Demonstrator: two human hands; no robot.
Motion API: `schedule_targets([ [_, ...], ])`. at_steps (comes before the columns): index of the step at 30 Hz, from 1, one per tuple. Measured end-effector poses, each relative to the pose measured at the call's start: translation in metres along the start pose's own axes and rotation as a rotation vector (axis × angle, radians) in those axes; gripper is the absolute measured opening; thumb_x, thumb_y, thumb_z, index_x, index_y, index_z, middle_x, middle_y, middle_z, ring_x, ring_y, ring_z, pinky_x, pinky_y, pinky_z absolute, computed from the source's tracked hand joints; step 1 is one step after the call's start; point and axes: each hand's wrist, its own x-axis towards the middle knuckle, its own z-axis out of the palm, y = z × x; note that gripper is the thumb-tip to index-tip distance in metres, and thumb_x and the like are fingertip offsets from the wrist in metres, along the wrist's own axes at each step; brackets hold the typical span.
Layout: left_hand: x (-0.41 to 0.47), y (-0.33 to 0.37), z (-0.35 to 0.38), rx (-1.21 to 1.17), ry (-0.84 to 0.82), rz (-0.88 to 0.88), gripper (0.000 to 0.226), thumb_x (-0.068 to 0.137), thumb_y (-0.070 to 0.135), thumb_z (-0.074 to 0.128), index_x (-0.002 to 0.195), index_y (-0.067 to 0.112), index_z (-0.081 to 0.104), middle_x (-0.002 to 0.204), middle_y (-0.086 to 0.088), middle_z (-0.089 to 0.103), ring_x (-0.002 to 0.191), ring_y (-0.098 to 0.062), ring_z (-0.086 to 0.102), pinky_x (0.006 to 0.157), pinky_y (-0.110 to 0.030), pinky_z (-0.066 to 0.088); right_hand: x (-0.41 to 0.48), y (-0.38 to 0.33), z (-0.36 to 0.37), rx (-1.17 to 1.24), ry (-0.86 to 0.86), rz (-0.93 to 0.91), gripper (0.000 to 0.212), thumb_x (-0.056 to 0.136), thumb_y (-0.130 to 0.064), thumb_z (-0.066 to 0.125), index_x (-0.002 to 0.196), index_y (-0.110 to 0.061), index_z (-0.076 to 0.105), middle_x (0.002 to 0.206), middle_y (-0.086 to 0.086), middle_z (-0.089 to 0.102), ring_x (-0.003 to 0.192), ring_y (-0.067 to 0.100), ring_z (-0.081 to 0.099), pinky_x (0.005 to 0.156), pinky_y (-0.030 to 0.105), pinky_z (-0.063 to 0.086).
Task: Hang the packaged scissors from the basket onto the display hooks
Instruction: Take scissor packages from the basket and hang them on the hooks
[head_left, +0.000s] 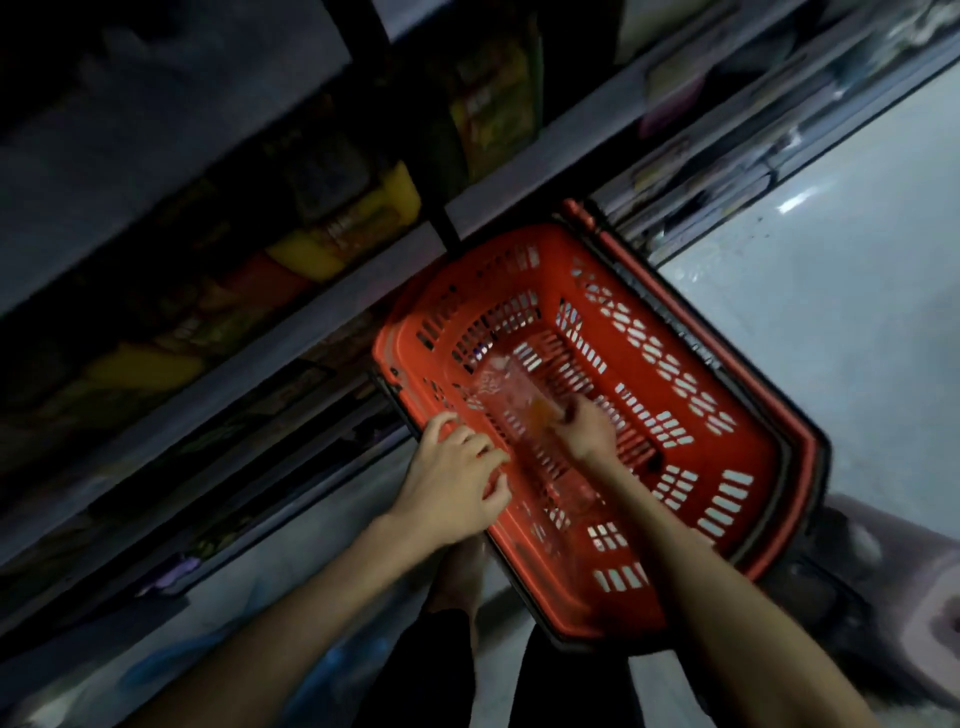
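Right hand (587, 428) pinched the packaged scissors (498, 395) inside the red basket (649, 332) at frame centre; left hand (452, 478) rested loosely open on its rim. Probably light and slick; best held by the stiff hanging end.

Shelves (519, 192), grey, stocked with yellow packets (400, 195): left of and beyond the grip. Floor (841, 322), pale, glossy: right of it. Pinkish item (930, 613), blurred: nearer, far right.
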Motion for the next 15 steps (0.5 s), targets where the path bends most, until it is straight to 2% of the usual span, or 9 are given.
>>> schedule_targets([
  [2,0.004,0.006,-0.004,-0.093,-0.021,-0.097,0.041,0.095,0.047,0.045,0.117,0.029,0.074,0.105,0.008,0.074,0.103,-0.017,0.069,0.118,-0.040,0.028,-0.041,-0.010,-0.031,0.009,0.069,-0.093,0.017,0.088,-0.023,0.070,0.093,-0.015,0.055,0.088,0.008,0.065,0.094,0.035,0.066,0.067,0.034,0.032],
  [4,0.010,0.022,-0.023,-0.335,0.002,-0.262,0.044,0.099,0.051,0.046,0.125,0.025,0.069,0.111,0.005,0.071,0.108,-0.019,0.068,0.107,-0.036,0.043,-0.090,-0.020,-0.060,0.044,0.185,-0.212,0.024,0.084,-0.016,0.070,0.087,-0.020,0.047,0.080,-0.001,0.058,0.083,0.032,0.063,0.065,0.033,0.030],
  [6,0.016,0.046,-0.047,-0.793,0.045,-0.494,0.040,0.102,0.051,0.057,0.124,0.019,0.069,0.105,0.005,0.071,0.107,-0.022,0.069,0.094,-0.027,0.051,-0.138,-0.022,-0.085,0.006,0.326,-0.383,0.026,0.079,-0.012,0.070,0.088,-0.020,0.047,0.082,-0.004,0.055,0.079,0.028,0.058,0.065,0.032,0.032],
  [7,0.020,0.059,-0.059,-1.030,0.052,-0.577,0.039,0.102,0.050,0.060,0.120,0.017,0.071,0.104,0.005,0.073,0.108,-0.024,0.071,0.094,-0.025,0.052,-0.160,-0.023,-0.096,-0.032,0.396,-0.478,0.025,0.078,-0.010,0.069,0.089,-0.019,0.049,0.085,-0.003,0.055,0.080,0.026,0.056,0.065,0.032,0.035],
  [9,0.023,0.086,-0.083,-1.399,0.075,-0.665,0.043,0.102,0.054,0.060,0.119,0.017,0.073,0.111,-0.001,0.080,0.113,-0.028,0.073,0.104,-0.036,0.055,-0.197,-0.021,-0.115,-0.117,0.540,-0.633,0.016,0.082,-0.008,0.068,0.092,-0.012,0.056,0.090,0.003,0.058,0.082,0.027,0.056,0.066,0.038,0.044],
  [10,0.022,0.101,-0.097,-1.549,0.087,-0.688,0.044,0.102,0.054,0.059,0.123,0.018,0.073,0.116,-0.004,0.079,0.114,-0.028,0.073,0.105,-0.040,0.055,-0.213,-0.019,-0.121,-0.163,0.622,-0.691,0.009,0.087,-0.007,0.066,0.089,-0.009,0.058,0.091,0.007,0.059,0.081,0.029,0.056,0.067,0.040,0.045],
  [12,0.020,0.125,-0.120,-1.772,0.089,-0.662,0.046,0.103,0.051,0.056,0.127,0.014,0.071,0.121,-0.009,0.078,0.112,-0.026,0.074,0.098,-0.039,0.057,-0.238,-0.014,-0.127,-0.256,0.778,-0.736,0.007,0.090,-0.007,0.066,0.085,-0.007,0.061,0.095,0.010,0.063,0.083,0.030,0.059,0.071,0.038,0.045],
  [15,0.017,0.156,-0.143,-1.827,0.092,-0.512,0.030,0.104,0.034,0.061,0.125,0.014,0.070,0.121,-0.009,0.077,0.108,-0.025,0.073,0.099,-0.043,0.054,-0.266,-0.002,-0.130,-0.330,0.907,-0.719,0.008,0.085,-0.005,0.073,0.088,-0.007,0.066,0.104,0.012,0.067,0.088,0.032,0.064,0.074,0.038,0.049],
])
